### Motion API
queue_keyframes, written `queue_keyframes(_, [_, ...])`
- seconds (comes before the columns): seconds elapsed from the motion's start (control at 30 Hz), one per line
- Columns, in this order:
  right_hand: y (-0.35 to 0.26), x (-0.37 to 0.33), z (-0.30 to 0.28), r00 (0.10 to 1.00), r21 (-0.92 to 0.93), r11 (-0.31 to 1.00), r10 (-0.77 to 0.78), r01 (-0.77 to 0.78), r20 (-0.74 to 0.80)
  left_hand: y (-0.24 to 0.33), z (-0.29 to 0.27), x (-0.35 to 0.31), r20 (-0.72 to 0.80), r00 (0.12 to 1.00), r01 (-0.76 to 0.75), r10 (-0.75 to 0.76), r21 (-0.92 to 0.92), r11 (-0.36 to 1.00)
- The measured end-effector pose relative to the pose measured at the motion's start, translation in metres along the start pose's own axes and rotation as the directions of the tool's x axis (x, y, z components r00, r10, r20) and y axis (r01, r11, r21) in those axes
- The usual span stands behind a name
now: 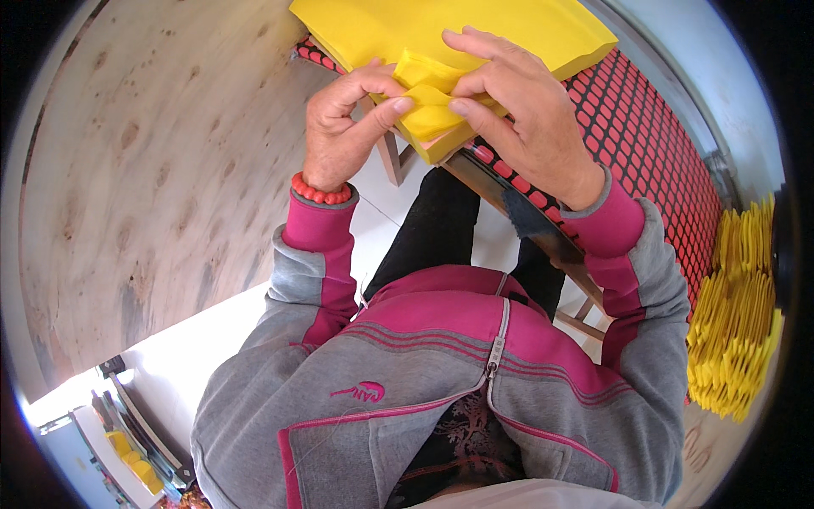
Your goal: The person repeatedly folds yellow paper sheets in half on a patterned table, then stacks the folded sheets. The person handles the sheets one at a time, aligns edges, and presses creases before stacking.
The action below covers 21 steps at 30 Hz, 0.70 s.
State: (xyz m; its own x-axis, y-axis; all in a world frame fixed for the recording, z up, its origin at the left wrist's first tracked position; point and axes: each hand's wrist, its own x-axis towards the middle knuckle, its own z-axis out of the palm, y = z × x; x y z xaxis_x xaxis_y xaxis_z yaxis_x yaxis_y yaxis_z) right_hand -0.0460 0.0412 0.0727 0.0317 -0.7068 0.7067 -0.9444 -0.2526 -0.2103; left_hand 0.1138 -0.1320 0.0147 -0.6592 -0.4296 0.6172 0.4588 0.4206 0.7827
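Both of my hands are pinching a folded piece of yellow paper [431, 103] between thumbs and fingers. My left hand [346, 123] grips its left edge, and a red beaded bracelet [320, 191] circles that wrist. On the opposite side, my right hand [530, 119] holds the right edge with thumb and forefinger, its other fingers raised. The folded piece lies over the near corner of a thick stack of yellow sheets [517, 30]. Whether it is separate from the sheets beneath cannot be made out.
Under the stack, a red-and-black patterned cloth [649, 127] covers a table or bench. Many folded yellow pieces [733, 314] are piled at the right. A large wooden board [153, 187] fills the left side. Shelf-like clutter with yellow items [131, 458] sits at lower left.
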Motion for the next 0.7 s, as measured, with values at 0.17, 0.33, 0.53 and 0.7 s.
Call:
queue_keyframes(0.17, [0.004,0.0,0.008,1.0,0.013,1.0,-0.003,0.003,-0.015,0.002,0.0,0.0,-0.016,0.999,0.029,-0.029,0.018,0.999])
queue_keyframes(0.33, [0.005,-0.002,0.014,0.997,0.052,0.998,0.022,-0.018,-0.076,0.003,0.0,0.001,0.002,1.0,0.013,-0.013,0.067,0.998])
queue_keyframes(0.53, [0.002,-0.003,0.016,0.994,0.061,0.998,0.029,-0.023,-0.106,0.003,0.0,0.002,0.017,1.0,-0.021,0.019,0.128,0.991])
queue_keyframes(0.7, [0.002,-0.004,0.017,0.993,0.016,1.0,0.01,-0.008,-0.118,0.002,0.0,0.001,0.019,0.999,-0.042,0.04,0.144,0.989])
